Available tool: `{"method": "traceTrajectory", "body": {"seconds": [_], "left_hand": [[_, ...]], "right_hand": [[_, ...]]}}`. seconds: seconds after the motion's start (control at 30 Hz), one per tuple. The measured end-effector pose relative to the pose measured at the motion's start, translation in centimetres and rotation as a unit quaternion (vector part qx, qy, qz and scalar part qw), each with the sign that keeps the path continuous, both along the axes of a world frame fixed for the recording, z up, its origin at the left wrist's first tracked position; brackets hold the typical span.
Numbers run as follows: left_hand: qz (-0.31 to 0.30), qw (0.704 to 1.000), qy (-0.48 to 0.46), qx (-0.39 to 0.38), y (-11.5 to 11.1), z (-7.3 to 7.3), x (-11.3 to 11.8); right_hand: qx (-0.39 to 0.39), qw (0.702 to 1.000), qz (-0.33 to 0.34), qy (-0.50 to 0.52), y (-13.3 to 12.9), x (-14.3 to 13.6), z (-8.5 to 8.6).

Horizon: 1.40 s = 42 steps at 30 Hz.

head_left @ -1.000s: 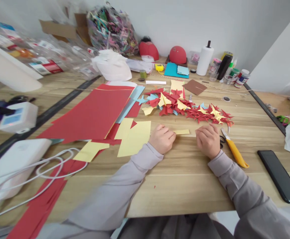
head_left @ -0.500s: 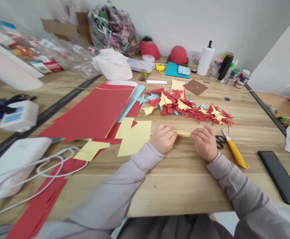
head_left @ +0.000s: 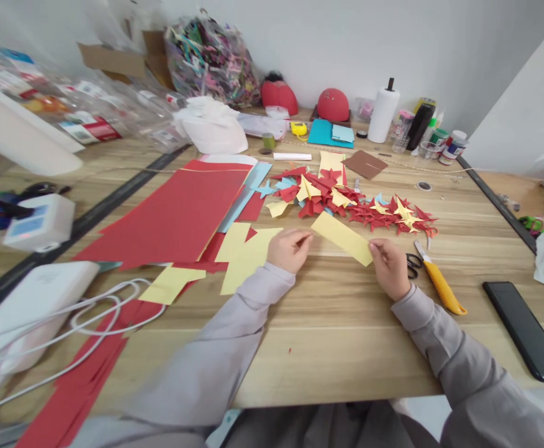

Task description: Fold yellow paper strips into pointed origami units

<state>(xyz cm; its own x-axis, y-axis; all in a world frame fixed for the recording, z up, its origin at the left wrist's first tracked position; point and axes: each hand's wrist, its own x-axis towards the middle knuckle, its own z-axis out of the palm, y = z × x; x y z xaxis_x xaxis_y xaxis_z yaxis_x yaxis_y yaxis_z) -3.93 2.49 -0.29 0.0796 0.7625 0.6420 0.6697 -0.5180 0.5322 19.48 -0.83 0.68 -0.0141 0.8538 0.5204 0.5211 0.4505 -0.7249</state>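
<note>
In the middle of the frame, a yellow paper strip [head_left: 342, 238] slants down from left to right above the table [head_left: 347, 361]. The right hand [head_left: 390, 267] pinches the strip's lower right end between thumb and fingers, the other fingers curled. The left hand [head_left: 288, 250] is loosely curled, its fingertips just beside the strip's upper left end; whether they touch it or meet each other I cannot tell.

Just above the strip lies a heap of folded paper pieces [head_left: 370, 213], mostly red, with some yellow and blue. Yellow sheets [head_left: 241, 274] lie beside the left hand, and large red sheets [head_left: 173, 211] fill the left centre. Right of the right hand are black-handled scissors [head_left: 412, 266] and a yellow-handled knife [head_left: 444, 287]; a phone [head_left: 526, 330] lies at lower right.
</note>
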Motion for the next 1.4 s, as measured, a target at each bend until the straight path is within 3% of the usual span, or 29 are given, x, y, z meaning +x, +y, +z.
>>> {"method": "traceTrajectory", "body": {"seconds": [0.07,0.17,0.23,0.33,0.4,0.47,0.6,0.8,1.0,1.13,1.27,1.4], "left_hand": [[-0.103,0.983,-0.103,-0.116,-0.6,0.1,1.1],[-0.249,0.913,-0.239,-0.218,-1.6,0.6,2.6],[-0.307,0.870,-0.301,-0.240,-2.2,1.1,3.3],[-0.346,0.828,-0.336,-0.285,-2.7,1.6,3.6],[-0.347,0.813,-0.348,-0.312,-2.8,1.7,3.5],[-0.337,0.805,-0.359,-0.330,-3.0,1.8,3.4],[-0.304,0.807,-0.355,-0.361,-3.4,2.0,3.9],[-0.300,0.820,-0.301,-0.384,-4.5,2.2,5.0],[-0.255,0.867,-0.216,-0.369,-5.0,2.6,5.0],[-0.247,0.879,-0.194,-0.357,-5.3,3.0,5.0],[-0.248,0.865,-0.223,-0.376,-5.5,3.3,5.2],[-0.252,0.812,-0.319,-0.420,-5.2,3.6,5.2]], "right_hand": [[-0.113,0.984,0.048,0.126,-0.2,-0.7,-0.1],[-0.275,0.915,0.105,0.275,-0.6,-1.6,0.0],[-0.336,0.876,0.133,0.319,-0.9,-2.1,0.2],[-0.372,0.851,0.169,0.329,-1.3,-2.5,0.5],[-0.369,0.857,0.191,0.305,-1.5,-2.6,0.7],[-0.335,0.882,0.199,0.267,-1.6,-2.7,0.8],[-0.243,0.921,0.177,0.248,-1.8,-2.7,1.2],[-0.234,0.918,0.199,0.252,-2.2,-2.6,1.7],[-0.268,0.898,0.220,0.270,-2.6,-3.1,2.3],[-0.287,0.884,0.244,0.277,-3.0,-3.2,2.8],[-0.271,0.890,0.232,0.284,-2.9,-3.0,2.6],[-0.232,0.900,0.165,0.330,-2.1,-2.3,2.0]]}}
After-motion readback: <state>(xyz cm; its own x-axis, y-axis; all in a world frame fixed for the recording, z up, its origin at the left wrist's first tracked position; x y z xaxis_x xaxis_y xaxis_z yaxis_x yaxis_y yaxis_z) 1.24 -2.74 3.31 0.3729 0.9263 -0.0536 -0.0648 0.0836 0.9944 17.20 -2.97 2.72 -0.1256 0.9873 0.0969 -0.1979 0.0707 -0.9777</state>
